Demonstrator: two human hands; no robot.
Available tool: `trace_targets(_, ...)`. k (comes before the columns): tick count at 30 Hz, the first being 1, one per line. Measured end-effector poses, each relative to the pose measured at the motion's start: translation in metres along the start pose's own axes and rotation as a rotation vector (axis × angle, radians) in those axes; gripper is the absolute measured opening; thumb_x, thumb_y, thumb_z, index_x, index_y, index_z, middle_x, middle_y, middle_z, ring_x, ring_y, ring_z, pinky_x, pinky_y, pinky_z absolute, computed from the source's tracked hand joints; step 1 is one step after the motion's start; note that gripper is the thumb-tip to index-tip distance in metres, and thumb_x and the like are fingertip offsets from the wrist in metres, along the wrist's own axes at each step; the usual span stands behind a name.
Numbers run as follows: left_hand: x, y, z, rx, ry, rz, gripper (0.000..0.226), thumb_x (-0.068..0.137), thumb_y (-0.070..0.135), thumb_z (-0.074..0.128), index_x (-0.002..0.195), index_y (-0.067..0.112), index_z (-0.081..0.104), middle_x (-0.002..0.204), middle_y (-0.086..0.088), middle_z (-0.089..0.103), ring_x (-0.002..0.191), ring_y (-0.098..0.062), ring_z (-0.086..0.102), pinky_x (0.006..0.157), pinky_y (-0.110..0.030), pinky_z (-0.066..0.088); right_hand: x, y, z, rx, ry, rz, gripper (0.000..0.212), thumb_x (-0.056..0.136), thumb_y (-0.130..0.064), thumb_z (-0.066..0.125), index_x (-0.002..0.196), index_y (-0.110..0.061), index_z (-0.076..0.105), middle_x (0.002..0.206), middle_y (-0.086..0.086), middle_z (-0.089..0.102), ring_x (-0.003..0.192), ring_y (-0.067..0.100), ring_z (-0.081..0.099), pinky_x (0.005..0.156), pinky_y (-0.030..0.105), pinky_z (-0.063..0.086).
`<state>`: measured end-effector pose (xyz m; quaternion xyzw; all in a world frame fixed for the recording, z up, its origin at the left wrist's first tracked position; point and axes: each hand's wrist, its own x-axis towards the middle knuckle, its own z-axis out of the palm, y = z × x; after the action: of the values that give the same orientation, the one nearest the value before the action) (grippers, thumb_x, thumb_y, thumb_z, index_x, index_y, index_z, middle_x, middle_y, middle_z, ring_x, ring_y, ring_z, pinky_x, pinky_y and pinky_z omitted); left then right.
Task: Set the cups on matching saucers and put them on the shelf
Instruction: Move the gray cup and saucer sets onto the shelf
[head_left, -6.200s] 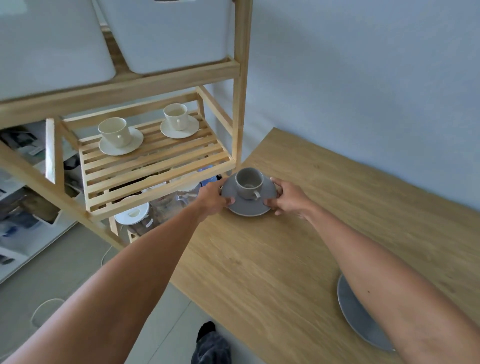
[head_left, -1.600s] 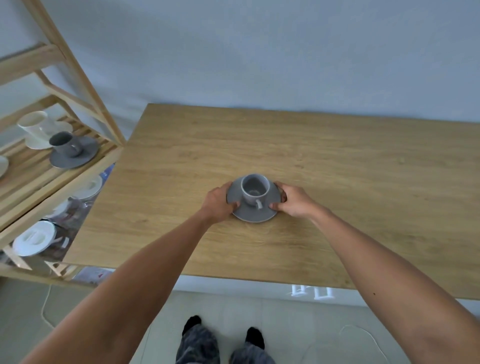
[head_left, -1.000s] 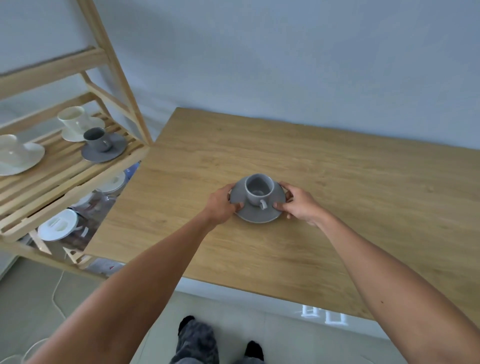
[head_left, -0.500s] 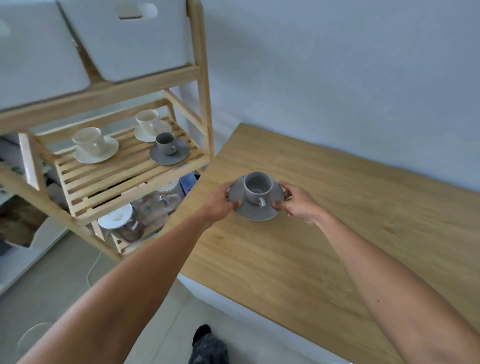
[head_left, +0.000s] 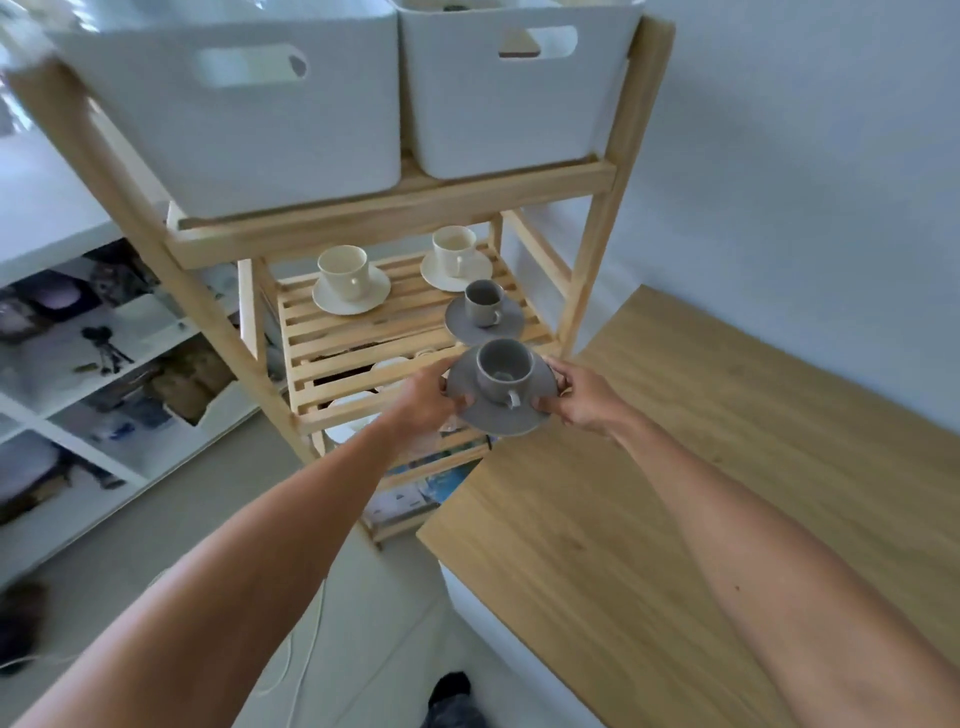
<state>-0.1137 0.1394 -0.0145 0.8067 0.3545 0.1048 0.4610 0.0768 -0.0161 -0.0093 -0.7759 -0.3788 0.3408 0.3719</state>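
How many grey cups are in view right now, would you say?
2: one grey cup on its saucer on the slatted shelf, one on the saucer held in both hands. None looks hidden.

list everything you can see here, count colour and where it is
grey cup: 1, grey, on the grey saucer held in both hands
grey saucer: 1, grey, held in front of the slatted shelf
shelved grey set: 1 cup on saucer, grey, right front of the slatted shelf
cream sets: 2 cups on saucers, cream, back of the slatted shelf
slatted shelf: 1, light wood, middle tier of the rack
bins: 2, white, top tier of the rack
table: 1, light wood, right
left hand: 1, gripping the saucer's left rim
right hand: 1, gripping the saucer's right rim
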Motion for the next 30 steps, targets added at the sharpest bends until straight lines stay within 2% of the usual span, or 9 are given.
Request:
trace_targets(3,0.012,-0.019,-0.023,0.041,0.041,-0.036,0.057,0.082,0.020,0.071,0.134,0.029,0.051,0.081,0.013,0.059,0.075,-0.005,0.061,0.057,-0.016,0.041,0.031,-0.013,0.020,-0.021,-0.044,-0.044,0.076,0.083,-0.013,0.078,0.148,-0.017,0.040,0.112,0.001,0.066,0.071,-0.008,0.057,0.061,0.009,0.044)
trace_targets(6,0.023,-0.039,-0.041,0.055,0.060,-0.084,0.059,0.082,0.019,0.071,0.136,0.029,0.050,0.082,0.016,0.056,0.073,-0.001,0.057,0.049,-0.008,0.042,0.060,-0.023,0.038,-0.063,-0.098,-0.046,0.081,0.083,-0.018,0.078,0.152,-0.017,0.034,0.127,0.007,0.065,0.099,0.011,0.064,0.082,0.024,0.051)
trace_targets(9,0.037,-0.059,-0.055,0.086,0.100,-0.110,0.057,0.082,0.021,0.072,0.134,0.030,0.052,0.078,0.018,0.055,0.068,0.002,0.052,0.047,-0.007,0.039,0.089,-0.027,0.056,-0.079,-0.123,-0.042,0.083,0.083,-0.017,0.078,0.152,-0.016,0.033,0.127,0.008,0.064,0.096,0.014,0.063,0.077,0.022,0.047)
trace_targets(13,0.060,-0.084,-0.066,0.112,0.120,-0.154,0.060,0.082,0.025,0.072,0.137,0.033,0.049,0.084,0.010,0.061,0.072,-0.007,0.055,0.060,-0.017,0.038,0.129,-0.028,0.077,-0.060,-0.167,-0.056,0.080,0.084,-0.010,0.076,0.152,-0.016,0.034,0.130,0.008,0.062,0.112,0.021,0.062,0.095,0.034,0.051)
trace_targets(18,0.083,-0.111,-0.076,0.118,0.146,-0.219,0.062,0.085,0.028,0.070,0.140,0.032,0.044,0.080,0.013,0.055,0.071,-0.006,0.052,0.058,-0.017,0.037,0.174,-0.028,0.097,-0.129,-0.185,-0.078,0.078,0.083,-0.015,0.078,0.150,-0.024,0.039,0.117,-0.001,0.067,0.091,0.009,0.060,0.079,0.026,0.049)
trace_targets(20,0.091,-0.120,-0.079,0.101,0.162,-0.237,0.062,0.084,0.026,0.070,0.141,0.030,0.045,0.086,0.007,0.059,0.080,-0.013,0.057,0.067,-0.021,0.043,0.189,-0.029,0.104,-0.153,-0.195,-0.100,0.075,0.081,-0.017,0.079,0.146,-0.026,0.043,0.119,-0.001,0.068,0.100,0.014,0.062,0.086,0.032,0.051)
trace_targets(24,0.102,-0.133,-0.084,0.105,0.180,-0.255,0.062,0.085,0.023,0.070,0.141,0.026,0.045,0.112,-0.010,0.065,0.104,-0.029,0.060,0.090,-0.039,0.052,0.216,-0.030,0.118,-0.191,-0.192,-0.110,0.070,0.080,-0.016,0.079,0.142,-0.028,0.048,0.099,-0.004,0.066,0.069,0.004,0.055,0.062,0.024,0.044)
trace_targets(28,0.110,-0.145,-0.090,0.144,0.232,-0.235,0.060,0.084,0.021,0.067,0.140,0.028,0.046,0.123,-0.006,0.065,0.101,-0.022,0.057,0.083,-0.031,0.049,0.235,-0.034,0.131,-0.214,-0.197,-0.130,0.069,0.081,-0.018,0.078,0.141,-0.034,0.049,0.120,0.001,0.068,0.103,0.019,0.063,0.086,0.038,0.054)
trace_targets(30,0.114,-0.149,-0.092,0.135,0.234,-0.241,0.059,0.085,0.021,0.067,0.139,0.031,0.046,0.123,-0.004,0.064,0.096,-0.015,0.052,0.078,-0.026,0.042,0.240,-0.036,0.135,-0.204,-0.181,-0.109,0.066,0.081,-0.018,0.077,0.139,-0.034,0.051,0.119,0.002,0.069,0.104,0.022,0.064,0.084,0.039,0.056)
